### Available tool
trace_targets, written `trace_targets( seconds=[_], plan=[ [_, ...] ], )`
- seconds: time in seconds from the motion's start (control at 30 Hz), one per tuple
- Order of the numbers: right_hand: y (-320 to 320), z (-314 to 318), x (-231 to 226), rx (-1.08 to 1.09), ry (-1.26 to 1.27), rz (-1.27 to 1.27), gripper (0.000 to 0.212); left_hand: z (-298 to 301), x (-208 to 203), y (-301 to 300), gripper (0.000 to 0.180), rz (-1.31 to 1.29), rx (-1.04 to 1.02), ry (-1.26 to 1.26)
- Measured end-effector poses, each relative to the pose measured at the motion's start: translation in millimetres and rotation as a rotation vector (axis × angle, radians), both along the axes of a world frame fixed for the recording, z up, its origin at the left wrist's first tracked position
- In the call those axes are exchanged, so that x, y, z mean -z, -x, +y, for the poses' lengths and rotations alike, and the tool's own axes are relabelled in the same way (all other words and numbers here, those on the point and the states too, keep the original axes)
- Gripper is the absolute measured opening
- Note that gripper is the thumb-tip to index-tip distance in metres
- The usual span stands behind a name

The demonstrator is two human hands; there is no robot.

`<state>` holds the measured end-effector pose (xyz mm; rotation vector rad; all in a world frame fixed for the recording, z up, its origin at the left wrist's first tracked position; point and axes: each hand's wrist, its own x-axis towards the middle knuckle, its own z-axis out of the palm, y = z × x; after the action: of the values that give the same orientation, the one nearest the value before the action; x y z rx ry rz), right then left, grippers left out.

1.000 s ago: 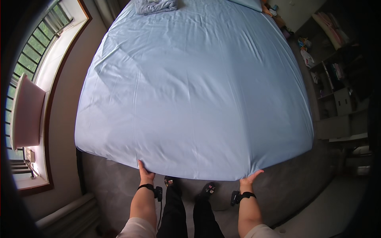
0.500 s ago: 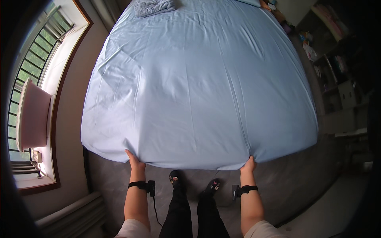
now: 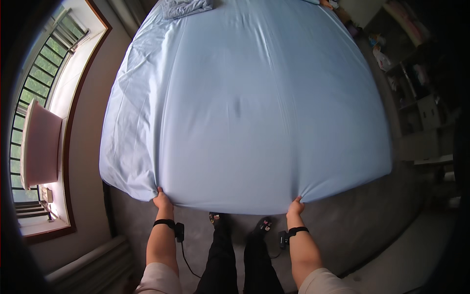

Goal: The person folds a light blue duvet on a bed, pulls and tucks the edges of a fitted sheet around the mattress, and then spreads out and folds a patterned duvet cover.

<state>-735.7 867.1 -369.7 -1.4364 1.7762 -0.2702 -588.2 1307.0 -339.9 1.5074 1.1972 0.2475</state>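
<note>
A light blue bed sheet [image 3: 230, 122] covers the bed in front of me and hangs over its near end. My left hand [image 3: 162, 198] grips the sheet's near edge left of centre, fingers closed in the cloth. Further right, my right hand [image 3: 295, 206] pinches the same edge. Between the two hands the sheet is pulled taut, with long folds running from each grip toward the far end. Its left side lies more wrinkled. The fingertips under the cloth are hidden.
A folded grey-blue cloth [image 3: 187, 8] lies at the bed's far left. To the left, a pink tub [image 3: 41, 145] stands on the sill of a barred window. Shelves [image 3: 416, 110] with assorted items line the right side. Grey floor [image 3: 342, 230] surrounds my feet.
Both hands have drawn the sheet's edge toward me, the right one also shifting left. The cloth between them is tighter, and sharper folds lead from each hand.
</note>
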Motion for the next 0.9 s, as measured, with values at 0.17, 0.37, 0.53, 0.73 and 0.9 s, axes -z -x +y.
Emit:
trace_targets(
  seconds=[0.17,0.37,0.53,0.73,0.9],
  plan=[
    [8.5,-2.5,3.8,0.106,-0.025,-0.106,0.044,-11.1,-28.2,-4.0,0.035,0.072,0.012,-0.008],
    [5.6,0.4,4.7,0.101,-0.082,-0.153,0.044,6.2,1.4,1.6,0.038,0.035,0.012,0.085],
    [-1.0,14.3,4.6,0.010,-0.123,-0.083,0.045,25.8,27.5,11.6,0.041,0.063,-0.016,0.161],
    [80.1,-3.2,42.0,0.059,-0.217,-0.087,0.045,46.6,50.2,48.9,0.048,0.156,-0.056,0.846],
    [99.7,30.3,17.7,-0.030,-0.515,0.245,0.018,69.6,54.4,96.8,0.042,0.134,-0.056,0.963]
  ],
)
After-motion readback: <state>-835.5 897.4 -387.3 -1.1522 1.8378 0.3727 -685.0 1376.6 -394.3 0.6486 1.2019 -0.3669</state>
